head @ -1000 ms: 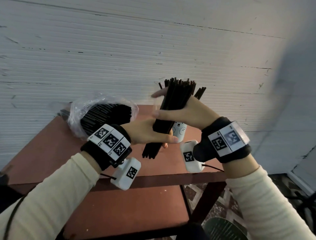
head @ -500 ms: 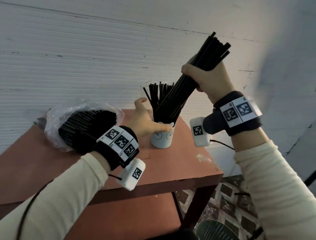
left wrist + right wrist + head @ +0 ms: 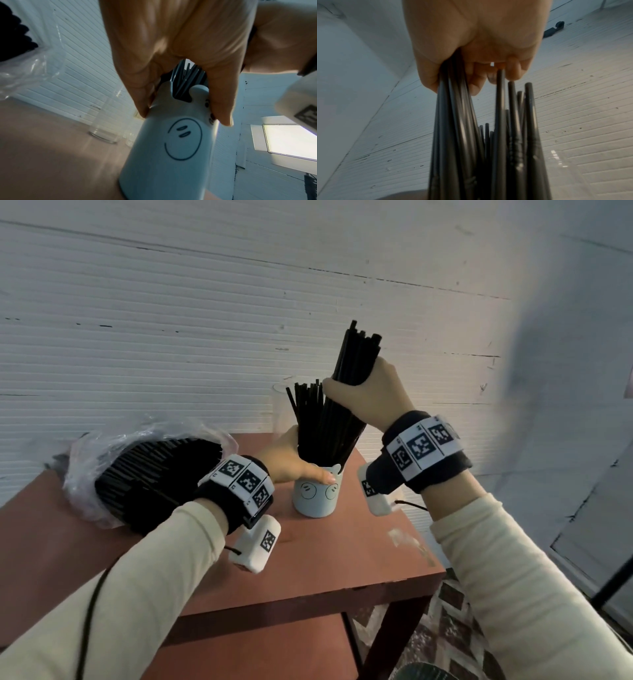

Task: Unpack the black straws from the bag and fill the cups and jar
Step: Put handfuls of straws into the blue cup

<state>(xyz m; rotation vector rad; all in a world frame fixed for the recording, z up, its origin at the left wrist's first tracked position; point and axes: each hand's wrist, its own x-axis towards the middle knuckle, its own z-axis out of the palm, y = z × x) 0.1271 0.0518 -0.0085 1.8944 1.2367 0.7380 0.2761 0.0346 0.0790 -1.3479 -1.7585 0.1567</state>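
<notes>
A: Starting at the left, what lay on the bench [image 3: 325, 570]?

B: The bag [image 3: 113, 474], on its side with its mouth open. A thick mass of straws [image 3: 161, 463] was still packed inside, so most of the unpacking looked undone.

A: And the left hand [image 3: 287, 460]?

B: It steadied the cup [image 3: 317, 491], the pale one with a face drawn on it. The thumb lay across the front near the rim, and the wrist view showed the fingers curled round the far side, so it gripped the cup.

A: Was anything in the cup?

B: Yes, a spray of loose straws [image 3: 308, 412] stood in it, fanned out above the rim.

A: Then the right hand [image 3: 373, 395]?

B: Closed round a bundle [image 3: 356, 361] of straws, held steeply. Its lower ends reached down into the cup among the others, and its tops stuck out above the fist. I'd judge that bundle was midway through going in.

A: What about the other vessels?

B: A clear glass [image 3: 104, 125] stood behind the cup by the wall, and it looked empty. I couldn't tell whether it was the jar. So one cup was partly filled, and the rest remained.
</notes>
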